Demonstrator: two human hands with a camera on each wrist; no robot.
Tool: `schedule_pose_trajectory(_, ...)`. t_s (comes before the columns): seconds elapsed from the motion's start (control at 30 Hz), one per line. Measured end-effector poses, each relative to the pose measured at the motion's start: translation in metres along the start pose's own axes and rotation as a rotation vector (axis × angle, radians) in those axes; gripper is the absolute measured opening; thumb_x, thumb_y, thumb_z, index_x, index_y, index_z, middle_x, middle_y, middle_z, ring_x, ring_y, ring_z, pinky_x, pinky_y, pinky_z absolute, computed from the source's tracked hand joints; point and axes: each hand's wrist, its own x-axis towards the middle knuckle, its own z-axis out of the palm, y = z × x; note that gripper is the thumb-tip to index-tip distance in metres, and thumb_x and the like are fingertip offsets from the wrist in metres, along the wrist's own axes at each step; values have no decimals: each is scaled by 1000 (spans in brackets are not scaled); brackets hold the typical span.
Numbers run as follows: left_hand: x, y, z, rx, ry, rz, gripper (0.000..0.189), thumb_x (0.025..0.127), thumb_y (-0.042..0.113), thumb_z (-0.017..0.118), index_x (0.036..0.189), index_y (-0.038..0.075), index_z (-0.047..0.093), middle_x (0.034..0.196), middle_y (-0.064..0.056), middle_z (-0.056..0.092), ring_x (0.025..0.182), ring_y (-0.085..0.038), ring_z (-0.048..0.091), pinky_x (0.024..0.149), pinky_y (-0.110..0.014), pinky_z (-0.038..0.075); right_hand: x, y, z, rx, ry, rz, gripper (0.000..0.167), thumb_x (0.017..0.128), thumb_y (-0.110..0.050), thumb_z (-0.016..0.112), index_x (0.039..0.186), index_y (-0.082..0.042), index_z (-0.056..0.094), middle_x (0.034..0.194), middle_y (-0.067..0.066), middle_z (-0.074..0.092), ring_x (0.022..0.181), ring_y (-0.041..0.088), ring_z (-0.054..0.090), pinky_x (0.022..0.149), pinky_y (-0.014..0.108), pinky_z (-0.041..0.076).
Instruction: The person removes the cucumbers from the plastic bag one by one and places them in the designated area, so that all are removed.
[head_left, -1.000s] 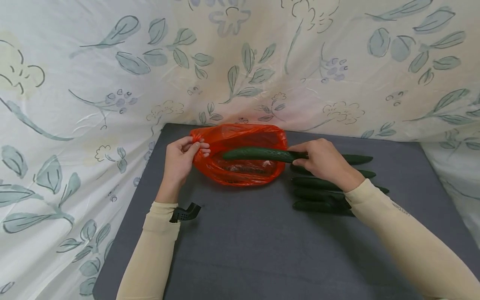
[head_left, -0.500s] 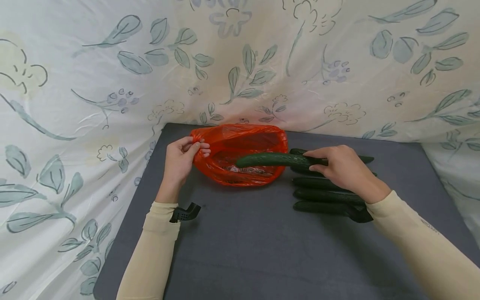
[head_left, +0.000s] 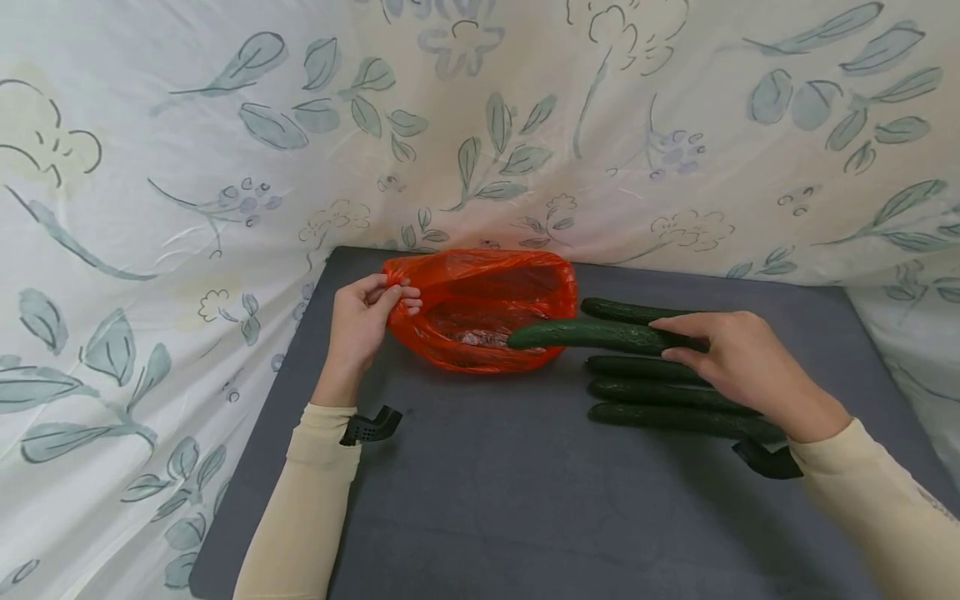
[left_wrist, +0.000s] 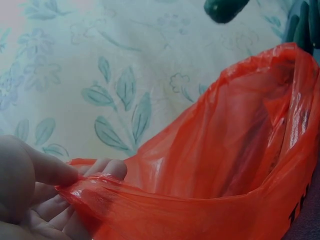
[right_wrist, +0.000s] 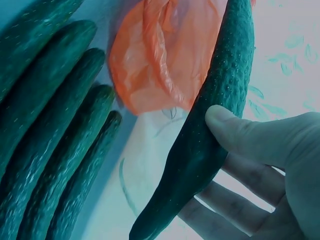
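My left hand [head_left: 358, 321] pinches the gathered left edge of a red plastic bag [head_left: 450, 267], whose mouth gapes open. In the left wrist view the thumb presses the thin film against the fingers [left_wrist: 116, 169]. My right hand [head_left: 750, 358] grips a long dark green cucumber [head_left: 592, 335] near one end, thumb on one side and fingers on the other in the right wrist view. The cucumber's free tip overlaps the bag's right rim in the head view. In the left wrist view that cucumber tip [left_wrist: 225, 10] appears higher than the rim.
Several more cucumbers [head_left: 667, 418] lie side by side on the dark grey table [head_left: 510, 483], right of the bag and partly under my right hand. A floral cloth [head_left: 487, 125] hangs behind the table and along its left side.
My right hand has moved right and slightly nearer, drawing the cucumber's tip from over the bag's mouth to its right rim. My left hand and the bag stay put.
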Motion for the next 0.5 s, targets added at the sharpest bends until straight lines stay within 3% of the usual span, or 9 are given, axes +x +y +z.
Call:
schedule_pose_trajectory(0.17,0,1,0,12,-1,5,24,109,-4,61,127,-18,66,109,-31,75,82,-18,80,84,-35,66,-19,5,-7,-32,17,6,50,84,-7,94,132,-12,80,117,11,80,52,-3,42,51,25,39)
schedule_pose_trajectory(0.5,-1,1,1,4,-9,13,25,109,-5,61,128,-19,65,108,-30,75,82,-18,80,83,-35,66,-57,18,-14,-70,24,11,54,79,-5,95,130,-12,80,113,14,80,53,-7,45,47,24,34)
